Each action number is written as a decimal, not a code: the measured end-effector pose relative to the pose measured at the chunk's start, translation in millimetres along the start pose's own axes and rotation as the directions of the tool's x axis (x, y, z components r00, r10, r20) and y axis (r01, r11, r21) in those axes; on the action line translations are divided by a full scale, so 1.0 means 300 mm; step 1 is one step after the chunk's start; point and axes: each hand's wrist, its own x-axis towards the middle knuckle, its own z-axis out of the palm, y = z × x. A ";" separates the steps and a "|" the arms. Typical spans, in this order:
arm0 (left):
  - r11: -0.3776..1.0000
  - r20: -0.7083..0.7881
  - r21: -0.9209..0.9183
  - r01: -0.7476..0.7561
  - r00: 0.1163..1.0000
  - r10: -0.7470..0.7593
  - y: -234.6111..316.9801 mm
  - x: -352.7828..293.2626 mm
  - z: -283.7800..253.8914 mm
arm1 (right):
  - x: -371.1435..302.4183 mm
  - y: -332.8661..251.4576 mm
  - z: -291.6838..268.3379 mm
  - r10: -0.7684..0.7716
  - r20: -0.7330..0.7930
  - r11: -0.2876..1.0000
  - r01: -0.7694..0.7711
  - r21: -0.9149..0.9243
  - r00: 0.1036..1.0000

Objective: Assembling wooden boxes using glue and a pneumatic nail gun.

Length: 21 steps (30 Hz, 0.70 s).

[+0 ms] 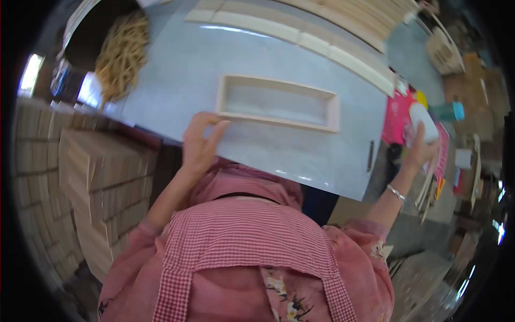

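A long, narrow, pale wooden frame (279, 123) lies on the light grey tabletop (182, 70); the tabletop shows through its open middle. At its near left corner is my left hand (199, 142), the bent index finger and thumb closing on the wood. My right hand (421, 152) is off to the right, beyond the table's edge, with its fingers around a white bottle (424, 121). Under and beside that bottle is a bright pink cloth or sheet (396, 115). A teal container with a light blue cap (456, 111) stands just past it.
Pale wooden strips (311, 43) line the table's far edge, with stacked boards (343, 19) behind. A round container at the far left holds tangled tan bands (123, 56). Stacked wooden pieces (107, 161) rise on the left. A dark slot (370, 155) marks the table's right end.
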 end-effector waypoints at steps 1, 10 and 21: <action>0.969 -0.038 0.026 -0.247 0.968 0.248 0.005 0.001 0.021 | -0.021 0.008 -0.004 0.074 0.048 0.996 -0.076 0.047 0.996; 0.777 0.253 0.263 -0.572 0.818 0.516 0.043 0.027 0.242 | -0.219 -0.242 0.132 0.052 0.264 0.791 -0.201 0.577 0.963; 0.635 0.175 0.323 -0.702 0.704 0.689 -0.028 0.004 0.233 | -0.532 -0.410 0.383 0.022 0.660 0.945 -0.231 0.230 0.751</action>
